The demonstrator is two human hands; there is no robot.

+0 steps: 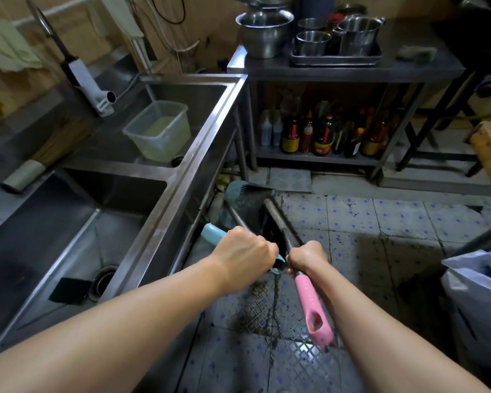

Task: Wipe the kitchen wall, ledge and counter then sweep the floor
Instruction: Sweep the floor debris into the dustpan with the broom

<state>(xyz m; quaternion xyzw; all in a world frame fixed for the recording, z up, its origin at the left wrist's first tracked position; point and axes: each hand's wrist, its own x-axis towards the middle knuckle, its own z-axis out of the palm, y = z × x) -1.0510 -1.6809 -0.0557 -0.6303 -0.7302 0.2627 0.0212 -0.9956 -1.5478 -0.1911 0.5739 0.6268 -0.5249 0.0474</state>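
— While we start at the far left, what hangs on the wall there?

— Pale green cloths point(10, 46) hang on the wall, and a tap with a white filter housing point(87, 80) leans out over the steel double sink point(165, 177). A bundle of chopsticks point(51, 148) lies on the ledge beside it.

— And inside the sink?

— The far basin holds a clear plastic tub point(160, 130) with cloudy liquid in it. The near basin shows a round drain point(104, 282) and a dark flat scrap point(68, 290) next to it.

— Where are the hands?

— Both reach forward over the tiled floor point(394, 222), just right of the sink's front edge. The left hand point(244, 251) has its grip curled tight round a metal pole with a light blue handle end point(213, 232); that pole runs down to a teal dustpan point(244, 199) standing on the floor against the sink base. The right hand point(306, 258) has its grip closed round the broom handle point(278, 222), whose pink end cap point(313, 307) sticks back toward the person. The broom's head is hidden by the dustpan.

— What about the floor itself?

— Dark dirt and wet stains point(264, 307) lie on the tiles below the hands.

— And further right?

— A steel desk point(349, 68) carries pots and bowls point(267, 32), some in a tray point(335, 59); sauce bottles point(323, 134) stand on its lower shelf. A white plastic bag point(479, 293) sits at the right edge.
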